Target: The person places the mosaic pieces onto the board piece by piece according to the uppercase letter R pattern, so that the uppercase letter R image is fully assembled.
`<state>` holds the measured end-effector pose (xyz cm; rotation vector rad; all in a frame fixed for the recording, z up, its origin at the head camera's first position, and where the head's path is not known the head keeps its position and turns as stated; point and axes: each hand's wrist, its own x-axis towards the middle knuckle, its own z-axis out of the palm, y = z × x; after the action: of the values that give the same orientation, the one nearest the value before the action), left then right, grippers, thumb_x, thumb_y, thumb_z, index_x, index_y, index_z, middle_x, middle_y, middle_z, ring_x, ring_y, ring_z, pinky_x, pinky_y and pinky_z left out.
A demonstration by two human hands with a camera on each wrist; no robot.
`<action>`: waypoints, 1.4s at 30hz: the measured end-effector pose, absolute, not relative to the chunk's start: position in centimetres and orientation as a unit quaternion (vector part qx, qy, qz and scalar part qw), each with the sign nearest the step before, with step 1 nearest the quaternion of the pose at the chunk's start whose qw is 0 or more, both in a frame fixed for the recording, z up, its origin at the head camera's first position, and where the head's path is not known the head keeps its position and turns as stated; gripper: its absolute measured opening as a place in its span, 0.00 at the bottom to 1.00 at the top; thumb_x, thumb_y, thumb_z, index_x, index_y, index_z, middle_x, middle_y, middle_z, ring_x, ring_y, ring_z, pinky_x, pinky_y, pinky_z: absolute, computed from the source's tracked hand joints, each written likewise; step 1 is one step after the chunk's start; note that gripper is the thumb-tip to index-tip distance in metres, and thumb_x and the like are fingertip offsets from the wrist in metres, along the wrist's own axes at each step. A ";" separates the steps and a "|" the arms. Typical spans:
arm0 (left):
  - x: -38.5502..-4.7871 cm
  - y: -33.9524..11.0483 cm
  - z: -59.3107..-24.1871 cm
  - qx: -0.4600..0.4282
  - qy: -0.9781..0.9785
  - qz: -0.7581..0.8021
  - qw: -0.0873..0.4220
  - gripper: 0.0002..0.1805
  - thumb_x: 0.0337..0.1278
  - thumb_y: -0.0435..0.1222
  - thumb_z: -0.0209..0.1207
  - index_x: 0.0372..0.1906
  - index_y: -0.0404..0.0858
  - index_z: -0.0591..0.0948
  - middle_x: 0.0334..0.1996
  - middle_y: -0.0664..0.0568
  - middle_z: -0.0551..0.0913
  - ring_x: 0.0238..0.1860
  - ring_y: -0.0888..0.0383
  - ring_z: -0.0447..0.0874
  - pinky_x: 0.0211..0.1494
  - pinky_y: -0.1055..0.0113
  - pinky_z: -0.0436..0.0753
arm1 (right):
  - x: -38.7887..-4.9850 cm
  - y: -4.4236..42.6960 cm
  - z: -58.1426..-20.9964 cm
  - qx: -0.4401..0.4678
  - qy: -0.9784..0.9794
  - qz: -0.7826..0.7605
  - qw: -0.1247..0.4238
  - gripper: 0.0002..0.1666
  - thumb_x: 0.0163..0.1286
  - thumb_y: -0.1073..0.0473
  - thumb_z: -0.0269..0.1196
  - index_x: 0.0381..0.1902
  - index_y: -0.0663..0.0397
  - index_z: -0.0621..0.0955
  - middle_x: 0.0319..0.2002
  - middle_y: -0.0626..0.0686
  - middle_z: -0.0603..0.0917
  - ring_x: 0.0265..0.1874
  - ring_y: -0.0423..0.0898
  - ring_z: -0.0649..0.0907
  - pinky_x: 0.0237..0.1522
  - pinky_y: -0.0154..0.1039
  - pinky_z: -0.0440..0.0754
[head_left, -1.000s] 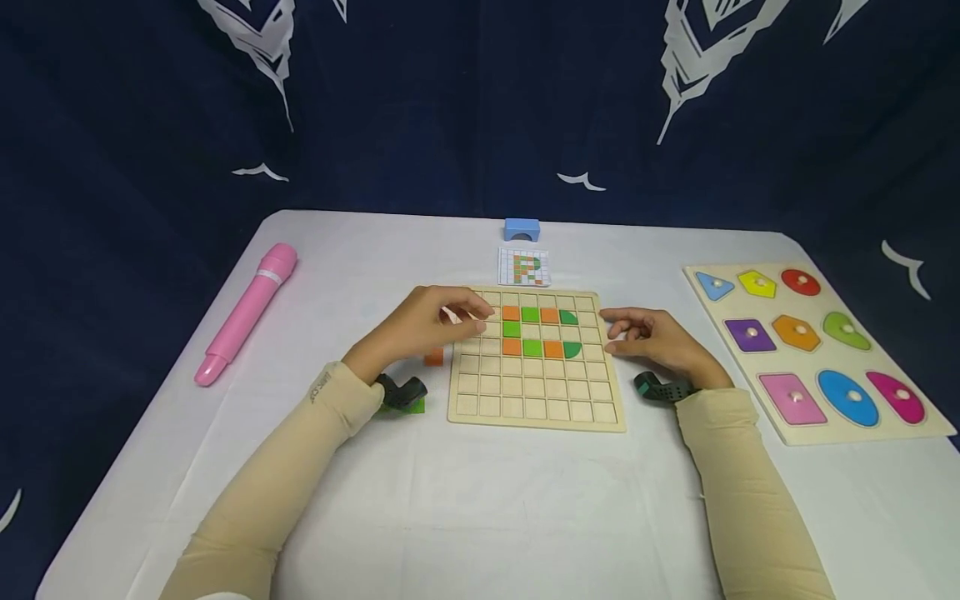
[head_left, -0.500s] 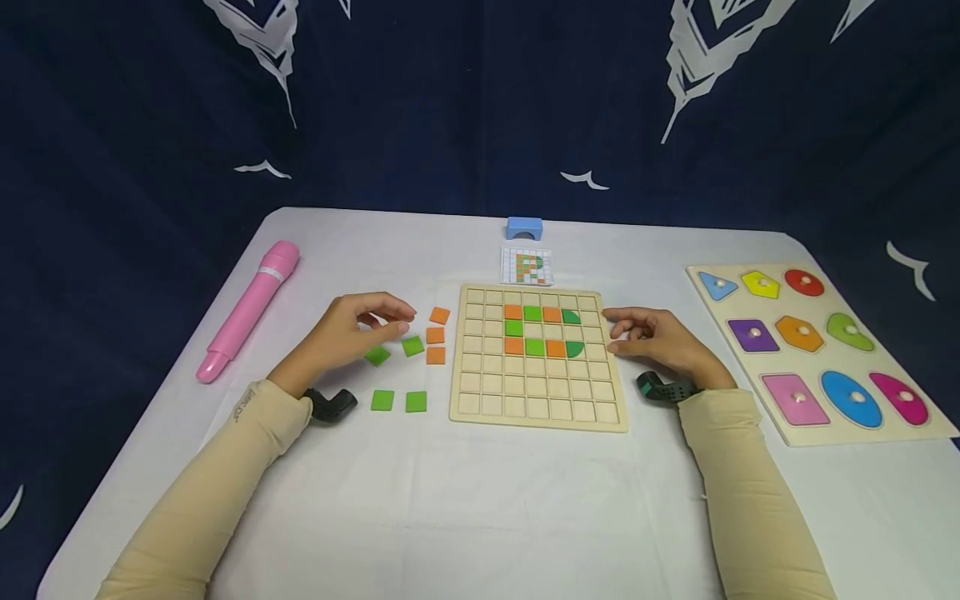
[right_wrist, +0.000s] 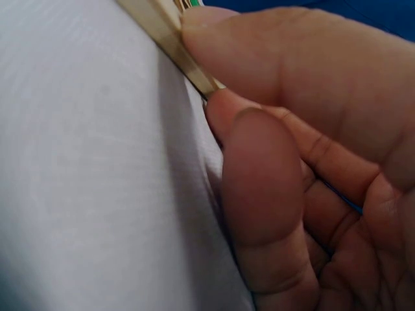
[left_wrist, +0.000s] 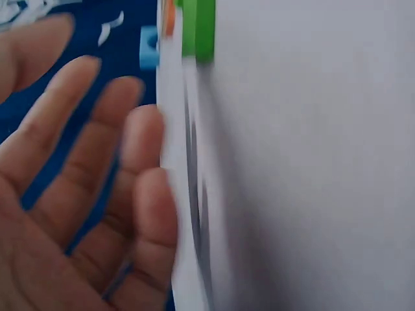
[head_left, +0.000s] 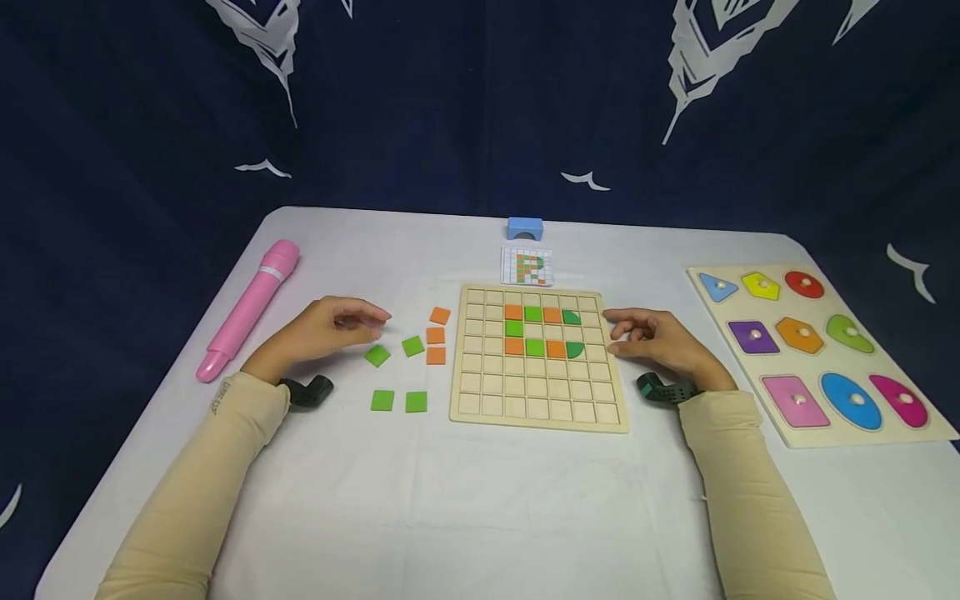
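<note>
My left hand [head_left: 324,330] is over the white table, left of the loose tiles, with relaxed fingers and nothing in its grasp. Nearest to it is a green square tile [head_left: 377,356]; several more green tiles and three orange square tiles [head_left: 436,335] lie between it and the wooden grid board [head_left: 536,387]. Orange, green and dark green rounded tiles [head_left: 573,350] sit in the board's upper cells. At the board's right edge rests my right hand [head_left: 651,340], index finger and thumb touching the rim apart from each other. In the left wrist view a green tile [left_wrist: 198,29] appears beyond the fingers.
Behind the board lies a pattern card [head_left: 527,267], with a blue arched block [head_left: 525,229] beyond it. A pink microphone-like toy [head_left: 251,308] lies at the left. On the right is a shape puzzle board [head_left: 765,375] with knobbed pieces. A dark cloth hangs behind the table.
My left hand has moved left from the board's upper left side, past the loose tiles, uncovering them. The right hand stays at the board's right edge.
</note>
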<state>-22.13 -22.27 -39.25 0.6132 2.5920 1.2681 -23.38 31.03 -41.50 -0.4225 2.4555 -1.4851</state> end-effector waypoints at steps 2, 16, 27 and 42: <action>-22.2 -22.9 -39.3 0.203 0.880 0.414 0.111 0.19 0.70 0.32 0.70 0.62 0.31 0.86 0.58 0.41 0.89 0.53 0.53 0.84 0.59 0.72 0.79 | -23.4 31.0 -41.5 -0.142 0.841 -0.508 0.121 0.37 0.69 0.73 0.72 0.72 0.79 0.73 0.41 0.46 0.84 0.32 0.39 0.75 0.35 0.29 0.75; -22.0 -23.5 -39.9 0.196 0.895 0.371 0.149 0.19 0.56 0.31 0.76 0.55 0.35 0.91 0.47 0.47 0.82 0.49 0.49 0.74 0.51 0.63 0.75 | -23.2 30.9 -41.4 -0.140 0.842 -0.506 0.121 0.36 0.69 0.73 0.72 0.72 0.78 0.73 0.40 0.44 0.84 0.32 0.39 0.75 0.36 0.29 0.76; -22.3 -23.6 -40.4 0.194 0.905 0.356 0.130 0.17 0.57 0.34 0.79 0.51 0.35 0.92 0.47 0.48 0.85 0.49 0.49 0.77 0.55 0.56 0.77 | -23.3 30.9 -41.4 -0.141 0.843 -0.504 0.123 0.36 0.70 0.72 0.71 0.72 0.78 0.73 0.41 0.46 0.84 0.33 0.40 0.75 0.36 0.30 0.75; -22.4 -22.8 -40.4 0.188 0.900 0.383 0.084 0.15 0.58 0.32 0.78 0.50 0.36 0.90 0.40 0.51 0.89 0.42 0.53 0.83 0.47 0.68 0.80 | -23.3 31.1 -41.7 -0.149 0.839 -0.509 0.119 0.36 0.70 0.72 0.71 0.72 0.78 0.73 0.41 0.44 0.84 0.33 0.40 0.76 0.36 0.29 0.76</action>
<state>-22.35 -22.77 -40.42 0.5616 2.6870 1.1434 -23.34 31.07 -41.68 -0.4358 2.4535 -1.4882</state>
